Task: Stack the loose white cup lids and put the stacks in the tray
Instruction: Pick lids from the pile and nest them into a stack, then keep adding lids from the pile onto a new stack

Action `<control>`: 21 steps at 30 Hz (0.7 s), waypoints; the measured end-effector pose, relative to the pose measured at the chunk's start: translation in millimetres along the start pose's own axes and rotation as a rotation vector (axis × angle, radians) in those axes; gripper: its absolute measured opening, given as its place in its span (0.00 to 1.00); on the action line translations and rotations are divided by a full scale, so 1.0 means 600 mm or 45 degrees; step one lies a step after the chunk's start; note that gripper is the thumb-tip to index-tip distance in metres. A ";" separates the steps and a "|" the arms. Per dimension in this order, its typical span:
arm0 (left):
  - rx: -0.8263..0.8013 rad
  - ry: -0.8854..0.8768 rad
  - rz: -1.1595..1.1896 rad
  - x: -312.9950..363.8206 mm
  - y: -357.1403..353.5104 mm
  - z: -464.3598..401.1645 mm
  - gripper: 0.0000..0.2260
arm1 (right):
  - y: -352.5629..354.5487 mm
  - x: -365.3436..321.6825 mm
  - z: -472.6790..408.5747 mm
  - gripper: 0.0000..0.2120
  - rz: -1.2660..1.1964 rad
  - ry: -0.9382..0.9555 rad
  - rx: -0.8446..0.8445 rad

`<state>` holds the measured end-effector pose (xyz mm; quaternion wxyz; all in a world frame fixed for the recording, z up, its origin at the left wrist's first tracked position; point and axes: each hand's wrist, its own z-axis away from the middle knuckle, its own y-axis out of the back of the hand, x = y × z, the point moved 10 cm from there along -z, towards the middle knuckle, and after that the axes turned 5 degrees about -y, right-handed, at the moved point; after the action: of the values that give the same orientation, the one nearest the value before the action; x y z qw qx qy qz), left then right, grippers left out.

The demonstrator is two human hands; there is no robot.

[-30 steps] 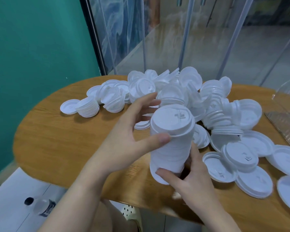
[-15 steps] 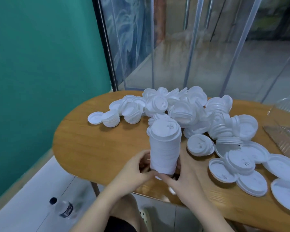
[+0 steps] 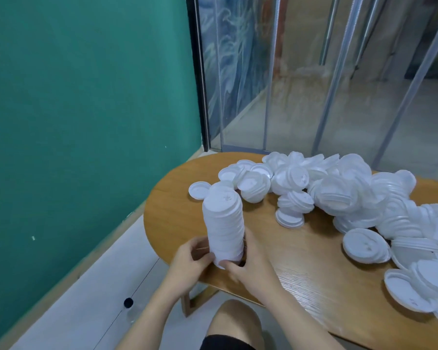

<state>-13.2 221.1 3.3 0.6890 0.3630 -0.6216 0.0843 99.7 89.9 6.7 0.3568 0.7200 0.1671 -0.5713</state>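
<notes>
Table (image 3: 177, 218): big heap of loose white cup lids (image 3: 352, 198) right of your stack, unsorted. Tall lid stack (image 3: 224, 228) upright near table's left end. Your left hand (image 3: 187, 258) and right hand (image 3: 253, 269) curl around its base. Tray not visible; most work remains.

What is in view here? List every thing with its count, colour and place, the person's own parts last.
tall lid stack: one, white, upright at the table's near left edge
loose lids: too many to count, white, heaped across the table's far and right parts
table: one, wooden, rounded end
wall: teal, left
clear strip curtain: behind the table
bottle: one, dark cap, on the floor
knee: one, below the table edge
left hand: fingers hold the stack's base
right hand: fingers hold the stack's base
</notes>
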 end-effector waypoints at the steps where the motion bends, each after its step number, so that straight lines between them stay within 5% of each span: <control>1: 0.013 0.008 0.009 -0.007 0.008 -0.002 0.16 | -0.009 -0.001 -0.004 0.33 0.002 -0.003 -0.001; 10: 0.036 0.057 -0.062 -0.012 0.020 0.012 0.15 | -0.024 0.003 -0.010 0.42 0.043 -0.045 -0.093; 13: 0.116 0.117 -0.196 -0.007 0.021 0.044 0.07 | 0.025 0.032 0.014 0.49 0.175 -0.130 -0.044; 21: -0.122 -0.122 -0.310 0.065 -0.173 0.078 0.04 | 0.241 0.096 0.120 0.40 0.213 -0.262 0.230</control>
<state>16.8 104.5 -3.5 0.6803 0.4060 -0.6084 -0.0470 159.4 -70.1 -7.8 0.3521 0.6983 0.0171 -0.6230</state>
